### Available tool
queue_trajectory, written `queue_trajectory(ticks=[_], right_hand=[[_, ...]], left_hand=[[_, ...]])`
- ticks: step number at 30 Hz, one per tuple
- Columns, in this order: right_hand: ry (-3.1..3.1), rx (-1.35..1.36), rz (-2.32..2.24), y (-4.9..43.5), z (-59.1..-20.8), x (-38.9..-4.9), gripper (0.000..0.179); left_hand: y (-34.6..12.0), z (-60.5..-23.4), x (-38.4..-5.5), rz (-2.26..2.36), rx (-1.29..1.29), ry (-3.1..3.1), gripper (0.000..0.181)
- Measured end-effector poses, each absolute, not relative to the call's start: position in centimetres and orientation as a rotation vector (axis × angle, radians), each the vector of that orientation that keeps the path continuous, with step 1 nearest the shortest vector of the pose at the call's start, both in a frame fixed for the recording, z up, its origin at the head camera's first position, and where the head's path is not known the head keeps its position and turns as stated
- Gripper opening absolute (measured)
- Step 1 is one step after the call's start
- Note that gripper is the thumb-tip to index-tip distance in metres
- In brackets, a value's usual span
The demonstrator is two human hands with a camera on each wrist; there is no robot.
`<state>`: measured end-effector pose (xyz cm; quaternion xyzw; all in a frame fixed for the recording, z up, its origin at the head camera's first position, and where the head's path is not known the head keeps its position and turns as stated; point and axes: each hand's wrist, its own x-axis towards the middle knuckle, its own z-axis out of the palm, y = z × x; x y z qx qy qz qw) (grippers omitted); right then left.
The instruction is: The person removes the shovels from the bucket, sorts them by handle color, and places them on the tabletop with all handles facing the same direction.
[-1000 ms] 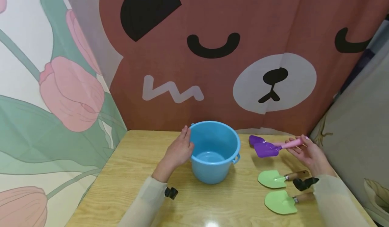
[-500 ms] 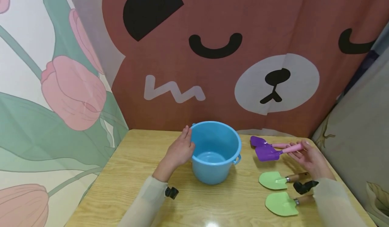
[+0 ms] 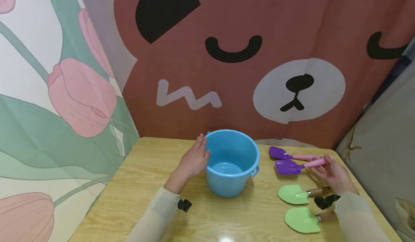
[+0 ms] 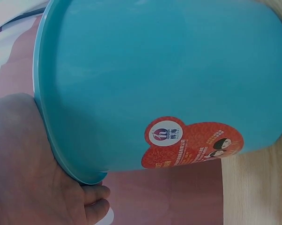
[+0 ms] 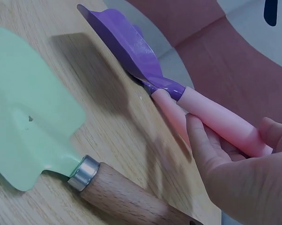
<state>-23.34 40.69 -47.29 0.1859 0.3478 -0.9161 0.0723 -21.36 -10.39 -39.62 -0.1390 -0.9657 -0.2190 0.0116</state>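
Observation:
A blue bucket [image 3: 223, 186] stands upright on the table. My left hand [image 3: 194, 159] rests against the left side of its rim with fingers extended; in the left wrist view the palm lies along the rim, above a red label [image 4: 192, 145]. My right hand [image 3: 337, 175] pinches the pink handle [image 5: 220, 117] of a small purple shovel [image 3: 288, 167] between thumb and fingers. The shovel is raised, casting a shadow on the wood. Just behind it lies a second purple shovel [image 3: 279, 153] with a pink handle, partly hidden by the held one in the right wrist view.
Two green trowels with wooden handles, the farther trowel [image 3: 293, 194] and the nearer trowel [image 3: 302, 220], lie at the right front beside my right sleeve. A bear-print curtain [image 3: 227, 90] hangs along the wooden table's [image 3: 146, 184] back edge.
My right hand has lowered the held shovel slightly toward me, showing more of the shovel behind it. The left hand stays at the bucket rim. The head view has shifted slightly.

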Motion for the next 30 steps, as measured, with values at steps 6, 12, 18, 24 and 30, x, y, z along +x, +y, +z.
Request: queue_trajectory(ticks=[6,12,18,24,30], right_hand=[[1.087,0.587,-2.717,40.86,-47.48,-22.84,0.019],[1.186,0.641,-2.683,40.54,-47.62,-22.97,0.016],[1.152,0.67,-2.678,40.49,-47.66,-23.17,0.027],[1.091,0.705,-2.685,40.76,-47.74,-23.21,0.026],[1.069,0.716,-2.685,40.92,-48.04,-23.23,0.03]], left_hand=[[-10.4,-39.77,-21.25,-0.663,-0.458,-3.003,0.067],[-10.56,-39.66,-21.26,-0.664,-0.455,-2.996,0.068],[-10.56,-39.96,-21.33,-0.658,-0.441,-2.99,0.067],[-10.49,-40.06,-21.32,-0.68,-0.443,-2.98,0.066],[-10.44,-40.03,-21.33,-0.673,-0.443,-2.987,0.067]])
